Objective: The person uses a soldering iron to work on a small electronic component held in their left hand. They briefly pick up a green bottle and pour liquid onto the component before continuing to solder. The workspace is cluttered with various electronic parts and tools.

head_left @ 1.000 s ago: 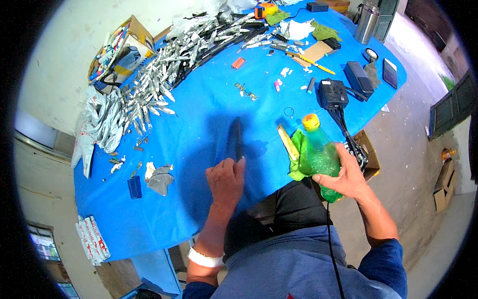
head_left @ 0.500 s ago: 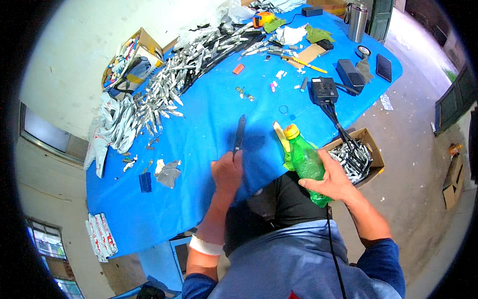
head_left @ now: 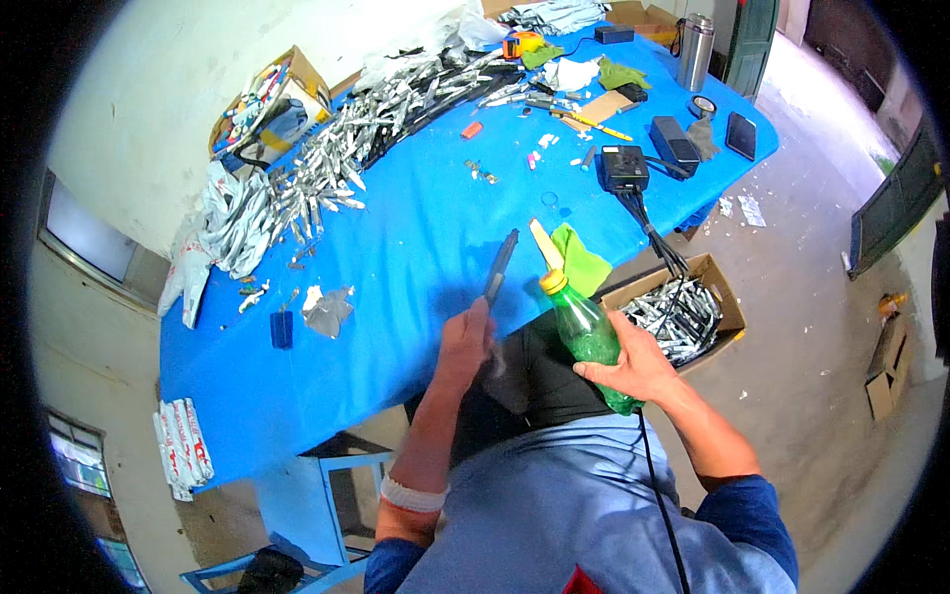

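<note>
My left hand (head_left: 465,345) is closed around a slim, dark, stick-like piece (head_left: 503,263) that points away from me, tipped slightly right. Its exact kind cannot be made out. In my right hand (head_left: 638,362) is a green plastic bottle (head_left: 580,319) with a yellow cap, tilted with the cap pointing away and to the left. The fingers wrap its right side and the thumb lies across its lower part. Just past the cap are a bright green cloth (head_left: 582,261) and a pale, narrow strip (head_left: 544,244) at the edge of the blue-covered table (head_left: 396,272).
A long heap of silvery, pen-like pieces (head_left: 332,158) lines the table's far left. A black box with cables (head_left: 623,168) sits at the right, above a carton of similar pieces (head_left: 730,319). A steel flask (head_left: 696,51) stands at the far right. Below left is a blue chair (head_left: 332,505).
The bottle has moved left and tips further left, leaving more of the green cloth in sight. The dark stick in my left hand now leans more to the right.
</note>
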Motion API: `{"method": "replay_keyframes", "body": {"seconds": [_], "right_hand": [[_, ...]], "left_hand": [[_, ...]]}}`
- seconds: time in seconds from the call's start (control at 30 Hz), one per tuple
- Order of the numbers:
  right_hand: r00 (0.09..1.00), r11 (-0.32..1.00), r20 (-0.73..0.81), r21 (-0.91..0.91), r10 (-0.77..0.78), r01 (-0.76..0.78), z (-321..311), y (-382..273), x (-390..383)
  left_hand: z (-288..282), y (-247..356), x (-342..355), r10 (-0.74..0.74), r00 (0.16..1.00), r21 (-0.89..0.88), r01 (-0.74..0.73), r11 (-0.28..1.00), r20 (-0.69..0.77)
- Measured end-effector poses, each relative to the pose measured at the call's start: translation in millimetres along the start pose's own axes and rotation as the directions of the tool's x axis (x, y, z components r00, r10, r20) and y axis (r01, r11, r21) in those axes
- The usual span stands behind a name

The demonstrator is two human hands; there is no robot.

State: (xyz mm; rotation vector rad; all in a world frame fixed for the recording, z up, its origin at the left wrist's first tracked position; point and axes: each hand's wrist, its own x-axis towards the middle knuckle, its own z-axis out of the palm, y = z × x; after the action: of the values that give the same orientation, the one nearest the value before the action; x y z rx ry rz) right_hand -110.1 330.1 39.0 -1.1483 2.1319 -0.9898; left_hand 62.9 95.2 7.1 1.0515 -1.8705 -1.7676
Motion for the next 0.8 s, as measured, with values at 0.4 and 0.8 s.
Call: {"method": "replay_keyframes", "body": {"seconds": [0.4,0.8], "right_hand": [[0.973,0.835,-0.221,0.546,0.064,0.069,9,42,-33],[0.879,0.891,-0.464,0.437,0.107,0.123,-31,50,-57]], "left_hand": [[21,-27,-14,-0.051,0.994,-0.320,0.080,0.944,0.097],[38,-37,-17,0.022,0.996,-0.354,0.010,0.935,0.087]]}}
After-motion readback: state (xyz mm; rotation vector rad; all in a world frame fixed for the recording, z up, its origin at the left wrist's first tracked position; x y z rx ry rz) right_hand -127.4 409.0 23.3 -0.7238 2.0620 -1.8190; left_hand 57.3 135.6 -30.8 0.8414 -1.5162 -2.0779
